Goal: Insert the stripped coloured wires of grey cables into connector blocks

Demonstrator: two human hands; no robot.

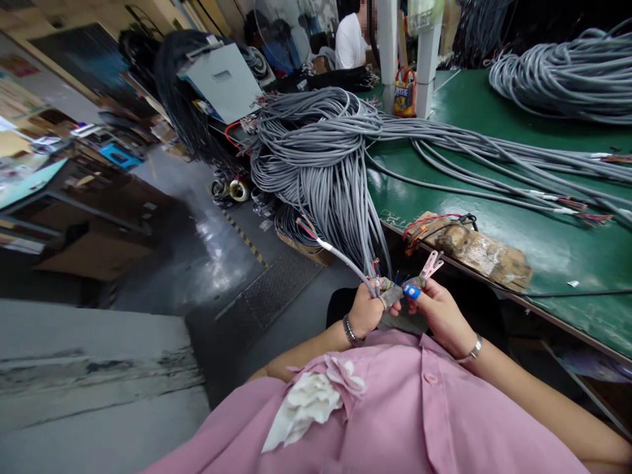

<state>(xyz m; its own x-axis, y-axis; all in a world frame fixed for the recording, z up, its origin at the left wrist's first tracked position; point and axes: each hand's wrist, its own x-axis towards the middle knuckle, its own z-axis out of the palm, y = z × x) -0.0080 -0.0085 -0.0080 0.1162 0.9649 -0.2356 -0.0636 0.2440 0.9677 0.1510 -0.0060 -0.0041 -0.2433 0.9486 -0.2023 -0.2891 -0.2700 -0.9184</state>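
Two bare hands are working close together just off the green, glossy counter's (582, 250) near edge: the left hand (366, 312) is clamping its fingers around a round grey cable (347, 260) below its white-banded end, apparently leaving the loose coloured wires (307, 228) free, while the right hand (441, 315) is pinching a pink plastic two-armed tool (432, 263), probably for control. Looped grey cables (320, 148) are draping beside them, seemingly keeping ends within reach.

Shiny floor (197, 227) at nine o'clock; green table (464, 99) at two; white posts (388, 52) at one; blue stool (120, 157) at ten; scuffed panel (89, 401) at eight.
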